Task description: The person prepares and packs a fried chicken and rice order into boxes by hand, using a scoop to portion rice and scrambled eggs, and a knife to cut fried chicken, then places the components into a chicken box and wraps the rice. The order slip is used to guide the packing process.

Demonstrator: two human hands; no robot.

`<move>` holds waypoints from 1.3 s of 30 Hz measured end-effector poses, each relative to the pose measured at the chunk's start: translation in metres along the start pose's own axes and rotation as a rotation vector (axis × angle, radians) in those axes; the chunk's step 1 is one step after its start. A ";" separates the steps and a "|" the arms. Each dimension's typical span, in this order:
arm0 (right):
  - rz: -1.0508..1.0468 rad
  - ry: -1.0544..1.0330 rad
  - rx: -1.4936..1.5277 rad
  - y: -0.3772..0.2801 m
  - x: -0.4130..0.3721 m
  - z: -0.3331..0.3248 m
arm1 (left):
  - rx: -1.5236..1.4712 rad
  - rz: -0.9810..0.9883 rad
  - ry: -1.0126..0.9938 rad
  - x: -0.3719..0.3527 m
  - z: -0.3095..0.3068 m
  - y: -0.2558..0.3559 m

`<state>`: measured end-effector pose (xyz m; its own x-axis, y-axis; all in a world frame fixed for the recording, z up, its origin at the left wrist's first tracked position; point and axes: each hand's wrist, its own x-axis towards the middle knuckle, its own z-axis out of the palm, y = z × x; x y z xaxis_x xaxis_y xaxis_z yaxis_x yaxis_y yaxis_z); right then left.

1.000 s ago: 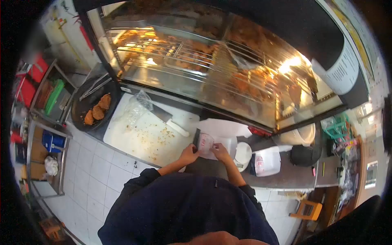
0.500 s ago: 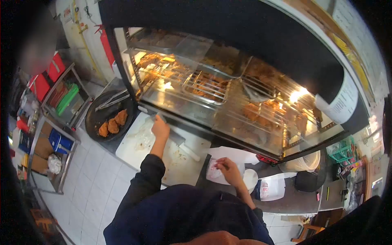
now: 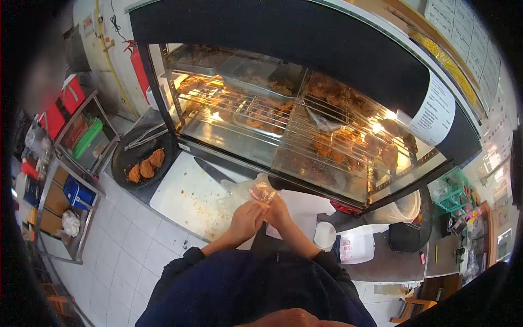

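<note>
My left hand (image 3: 248, 220) and my right hand (image 3: 279, 212) meet above the right end of a white cutting board (image 3: 182, 199). Their fingers are closed together on a clear plastic bag (image 3: 263, 192) that looks pinkish inside; its exact contents I cannot make out. Thin clear plastic (image 3: 237, 189) spreads to the left of the fingers, over part of a knife (image 3: 210, 169) lying on the board. Crumbs are scattered over the board. Just right of my hands lie white paper boxes (image 3: 305, 210) and a round white cup or lid (image 3: 325, 235).
A glass warming cabinet (image 3: 234, 147) with fried food on racks stands behind the board. At left, a black pan (image 3: 125, 155) holds fried pieces (image 3: 147, 166) and tongs (image 3: 144, 136). To the right are a printed white box (image 3: 357, 247) and a clear tub (image 3: 400, 210).
My left hand has come right from the board's far left, drawing clear plastic with it. My right hand has left the paper boxes and moved up-left, joining the left.
</note>
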<state>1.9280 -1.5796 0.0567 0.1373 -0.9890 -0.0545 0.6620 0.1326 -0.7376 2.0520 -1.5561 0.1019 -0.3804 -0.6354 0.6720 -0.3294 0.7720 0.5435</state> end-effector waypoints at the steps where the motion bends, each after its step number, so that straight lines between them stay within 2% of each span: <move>1: 0.082 -0.044 0.148 -0.004 0.000 -0.006 | 0.019 0.023 -0.049 -0.007 0.004 0.001; 3: 0.242 -0.134 0.440 -0.015 -0.003 -0.013 | -0.037 0.092 -0.088 -0.019 0.017 0.015; 4: 0.132 -0.119 0.286 -0.011 -0.003 -0.010 | -0.064 0.128 -0.106 -0.022 0.023 0.021; 7: 0.122 -0.149 0.482 -0.027 -0.006 -0.007 | -0.100 0.131 -0.068 -0.021 0.033 0.035; 10: 0.115 0.008 0.279 -0.033 -0.008 -0.010 | -0.146 0.104 -0.050 -0.018 0.039 0.047; 13: -0.001 0.125 -0.343 -0.037 -0.020 0.000 | -0.153 0.110 -0.026 -0.009 0.043 0.058; 14: -0.155 -0.110 -0.395 -0.049 -0.025 0.000 | -0.143 0.128 -0.042 -0.009 0.047 0.059; 16: -0.079 -0.055 -0.500 -0.030 -0.011 -0.050 | -0.122 0.162 -0.074 -0.010 0.056 0.061; 18: -0.053 -0.026 -0.427 -0.036 -0.015 -0.054 | -0.178 0.249 -0.118 -0.011 0.066 0.067; 20: -0.085 -0.027 -0.178 -0.076 -0.036 -0.001 | -0.202 0.304 -0.148 -0.011 0.073 0.073; 23: -0.141 -0.021 -0.041 -0.082 -0.032 -0.017 | -0.188 0.340 -0.185 -0.010 0.081 0.081; 24: -0.090 -0.015 -0.051 -0.108 -0.036 0.005 | -0.181 0.354 -0.201 -0.009 0.084 0.082; 26: -0.264 -0.126 -0.489 -0.120 -0.042 -0.004 | -0.197 0.337 -0.244 -0.007 0.089 0.086; 28: -0.116 -0.137 0.306 -0.132 -0.040 -0.021 | -0.228 0.269 -0.295 -0.006 0.091 0.093; 31: -0.375 -0.256 0.360 -0.157 -0.058 -0.001 | -0.321 0.350 -0.278 -0.011 0.111 0.086; 32: -0.421 -0.263 0.293 -0.165 -0.065 0.001 | -0.291 0.410 -0.310 -0.010 0.113 0.086; 35: -0.808 -0.032 -0.313 -0.184 -0.087 -0.014 | -0.439 0.462 -0.358 -0.006 0.121 0.085; 36: -0.888 0.257 -0.311 -0.210 -0.108 0.028 | -0.373 0.448 -0.402 0.000 0.113 0.083; 37: -1.006 0.393 -0.320 -0.226 -0.123 0.029 | -0.395 0.481 -0.299 0.022 0.107 0.088; 38: -1.112 0.545 -0.334 -0.242 -0.138 0.029 | -0.291 0.539 -0.198 0.044 0.116 0.070; 39: -1.263 0.544 -0.365 -0.244 -0.144 -0.016 | -0.184 0.586 -0.091 0.066 0.124 0.052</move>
<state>1.7354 -1.4700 0.2338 -0.7441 -0.3409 0.5746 -0.1111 -0.7849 -0.6095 1.9025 -1.5599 0.1124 -0.5275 -0.0973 0.8440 0.1080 0.9777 0.1802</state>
